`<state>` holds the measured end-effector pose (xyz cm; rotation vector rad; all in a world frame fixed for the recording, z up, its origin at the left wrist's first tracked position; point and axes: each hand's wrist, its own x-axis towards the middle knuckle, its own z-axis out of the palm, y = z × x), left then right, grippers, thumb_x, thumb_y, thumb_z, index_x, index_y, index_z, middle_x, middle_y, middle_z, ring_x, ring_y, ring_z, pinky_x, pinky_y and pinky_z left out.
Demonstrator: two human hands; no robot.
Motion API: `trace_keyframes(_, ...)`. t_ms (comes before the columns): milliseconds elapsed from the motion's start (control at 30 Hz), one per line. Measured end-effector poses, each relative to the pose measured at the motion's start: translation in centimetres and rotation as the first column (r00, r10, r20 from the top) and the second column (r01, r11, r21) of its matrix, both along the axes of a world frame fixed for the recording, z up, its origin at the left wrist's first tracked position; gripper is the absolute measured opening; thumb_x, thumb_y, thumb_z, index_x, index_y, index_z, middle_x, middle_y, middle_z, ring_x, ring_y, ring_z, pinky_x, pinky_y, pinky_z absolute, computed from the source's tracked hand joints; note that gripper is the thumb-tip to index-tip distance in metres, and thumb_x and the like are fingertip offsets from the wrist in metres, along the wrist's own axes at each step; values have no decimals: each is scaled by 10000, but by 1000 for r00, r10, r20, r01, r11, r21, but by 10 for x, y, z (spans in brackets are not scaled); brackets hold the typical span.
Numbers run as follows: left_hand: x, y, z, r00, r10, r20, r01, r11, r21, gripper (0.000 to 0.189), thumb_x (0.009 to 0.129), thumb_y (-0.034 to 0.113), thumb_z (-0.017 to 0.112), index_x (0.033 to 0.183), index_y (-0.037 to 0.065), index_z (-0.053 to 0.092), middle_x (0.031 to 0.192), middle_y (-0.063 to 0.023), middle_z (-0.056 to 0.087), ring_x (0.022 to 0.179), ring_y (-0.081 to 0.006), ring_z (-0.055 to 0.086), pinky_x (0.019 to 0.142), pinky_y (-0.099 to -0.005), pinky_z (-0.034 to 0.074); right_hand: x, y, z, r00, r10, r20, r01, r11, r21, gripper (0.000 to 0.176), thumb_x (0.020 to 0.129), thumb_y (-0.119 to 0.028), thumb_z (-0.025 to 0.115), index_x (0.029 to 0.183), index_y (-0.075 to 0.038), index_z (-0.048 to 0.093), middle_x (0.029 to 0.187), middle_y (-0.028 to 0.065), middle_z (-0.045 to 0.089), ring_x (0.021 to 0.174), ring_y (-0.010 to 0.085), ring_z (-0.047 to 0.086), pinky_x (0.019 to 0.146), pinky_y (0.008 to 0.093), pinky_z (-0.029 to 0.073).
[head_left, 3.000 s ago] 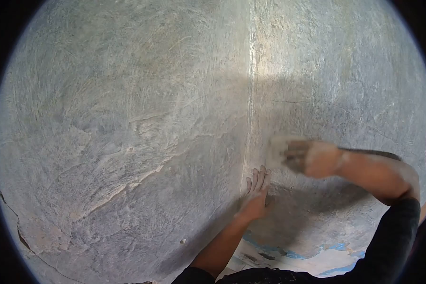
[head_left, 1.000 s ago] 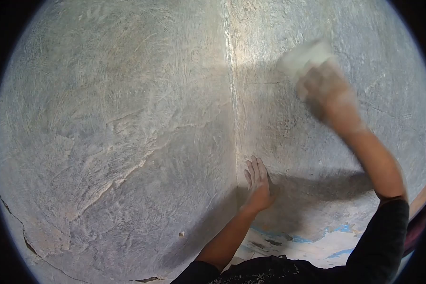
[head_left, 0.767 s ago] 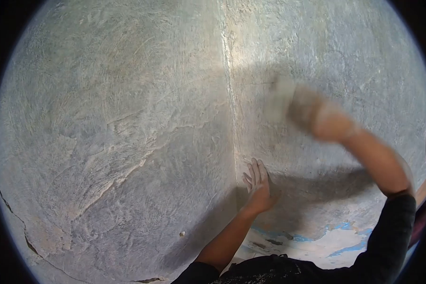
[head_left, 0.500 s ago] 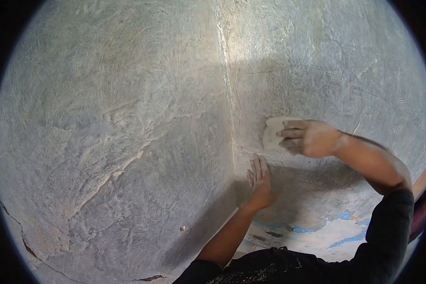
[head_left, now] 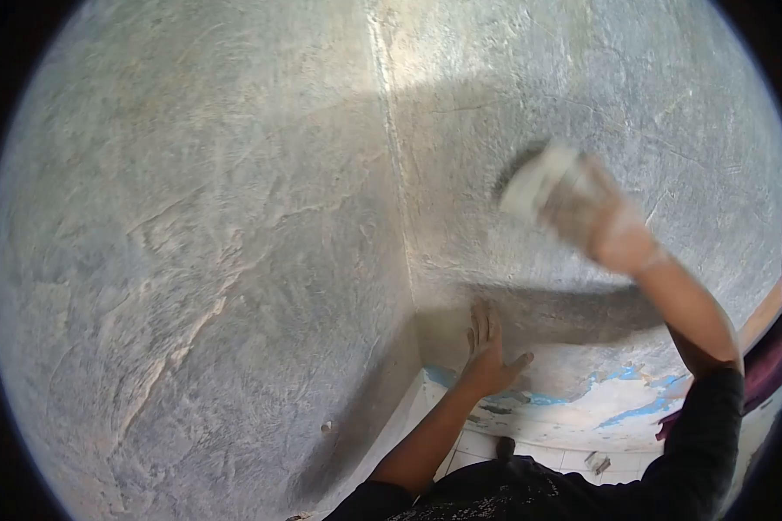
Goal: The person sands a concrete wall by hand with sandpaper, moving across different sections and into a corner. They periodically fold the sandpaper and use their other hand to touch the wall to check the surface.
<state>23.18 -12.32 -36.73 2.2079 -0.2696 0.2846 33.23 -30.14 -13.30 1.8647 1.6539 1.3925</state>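
My right hand (head_left: 595,217) is closed on a pale flat pad (head_left: 534,184) with rounded corners. Motion smears both, and I cannot make out the pad's exact kind. The pad is against or very close to the rough grey right-hand wall (head_left: 669,200). Lower down, near the corner, my left hand (head_left: 488,356) rests on the same wall with its fingers stretched out and thumb apart, holding nothing. Grey dust coats the fingers of my left hand.
A pale seam (head_left: 397,165) marks the corner where the left wall (head_left: 191,260) meets the right one. Blue and white peeling paint (head_left: 626,399) shows lower on the right wall. White floor tiles (head_left: 573,460) lie below. Dark red cloth (head_left: 769,373) hangs at the right edge.
My right hand has swung upward with the pad, which now tilts. My left hand has stayed low on the wall, its thumb now spread. The view has shifted, showing more floor.
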Motion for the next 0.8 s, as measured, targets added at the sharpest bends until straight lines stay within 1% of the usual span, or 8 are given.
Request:
trace_keyframes(100,5,-11,-10,996,21,83,-13,996,-91,1150,801,402,716,1488,6,-117,1525,-299,-181,1422,-475,-113,1119,-613,43,-17,-7,8,981,-181,67,149,931,334,322,848,-133,599,1169,-133,626,1254,-6,621,1302,162,453,1152,506,280)
trace_keyframes(300,-1,-25,-18,966,116,232,-65,974,-216,1038,812,353,718,1505,8,27,1538,-315,-37,1430,-476,-38,1136,-576,57,-47,-34,-127,773,-22,-634,-96,984,-151,134,745,-170,714,877,-160,737,1062,21,707,1155,196,602,1096,440,366)
trace_keyframes(400,-8,-33,-22,944,144,298,-26,930,-367,820,829,181,711,1463,-3,224,1492,-276,252,1426,-422,165,1145,-508,167,-65,-36,-150,583,290,-759,-20,939,343,67,802,-178,691,789,-127,733,916,28,716,1007,147,655,1000,406,452)
trace_keyframes(467,-13,-43,-31,974,86,208,85,716,-693,640,825,10,671,1383,15,359,1368,-177,456,1346,-313,375,1116,-429,284,-82,-44,-158,-106,363,-926,450,848,281,151,894,-212,641,886,-81,715,902,51,694,896,129,646,882,355,503)
trace_keyframes(567,-24,-65,-12,964,98,248,134,625,-769,591,817,-47,658,1342,27,397,1342,-138,475,1256,-217,464,1058,-397,369,-69,-48,-219,-470,785,-404,458,608,648,289,979,-288,545,1017,-39,685,949,51,688,828,127,608,784,284,464)
trace_keyframes(633,-37,-76,0,989,124,85,14,483,-875,549,803,-16,693,1297,30,456,1211,-125,574,1079,-183,577,947,-357,460,-63,-62,-231,-582,761,-286,548,627,553,318,995,-299,505,1068,-27,652,966,46,671,853,141,610,797,287,468)
trace_keyframes(700,-43,-77,0,944,-121,-308,-155,660,-735,446,797,22,723,1209,23,553,996,-70,664,851,-139,632,800,-301,514,-58,-82,-235,-658,733,-172,610,652,450,350,1010,-311,465,1120,-15,618,984,41,654,878,155,611,810,291,473)
trace_keyframes(800,-44,-111,-13,982,111,-155,-191,586,-787,261,801,59,743,1040,3,655,826,-5,672,691,-86,610,605,-217,490,-48,-107,-237,-853,517,-65,440,781,443,364,1014,-318,440,1183,-27,578,1065,64,634,970,155,602,850,309,476)
